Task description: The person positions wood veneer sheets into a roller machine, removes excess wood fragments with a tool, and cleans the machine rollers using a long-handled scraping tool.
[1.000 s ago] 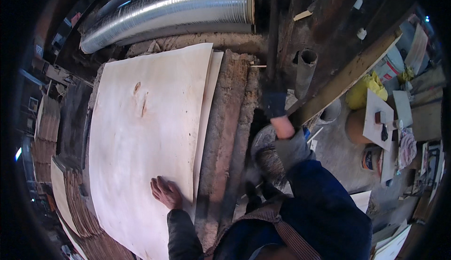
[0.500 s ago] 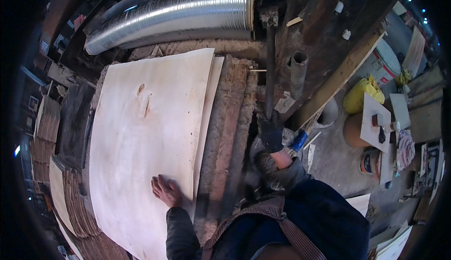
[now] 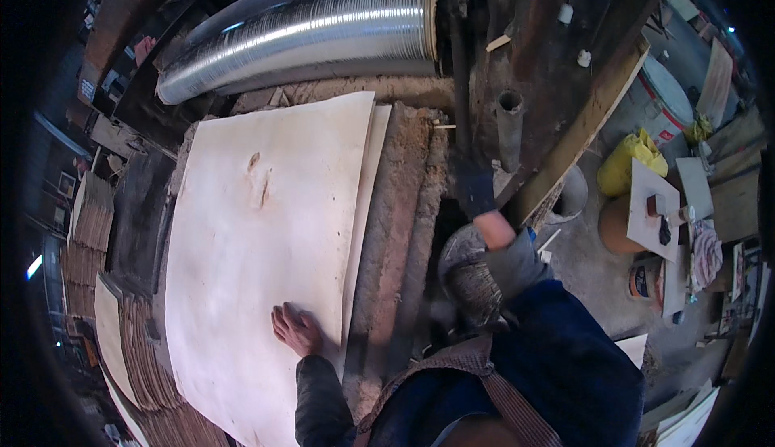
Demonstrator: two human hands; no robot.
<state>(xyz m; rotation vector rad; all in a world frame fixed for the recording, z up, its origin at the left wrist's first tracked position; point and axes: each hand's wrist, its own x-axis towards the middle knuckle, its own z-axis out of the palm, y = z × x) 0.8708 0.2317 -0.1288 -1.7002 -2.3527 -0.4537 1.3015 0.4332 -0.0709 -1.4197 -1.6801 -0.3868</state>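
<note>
Overhead, metal duct [image 3: 299, 31]; yellow bag [image 3: 634, 164] rightward

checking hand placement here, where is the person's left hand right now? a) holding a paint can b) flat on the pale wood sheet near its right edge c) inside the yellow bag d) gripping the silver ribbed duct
b: the left hand lies palm down with fingers spread on the pale veneer sheet, close to its right edge, far from the silver duct at the top and the yellow bag off to the right.
</note>
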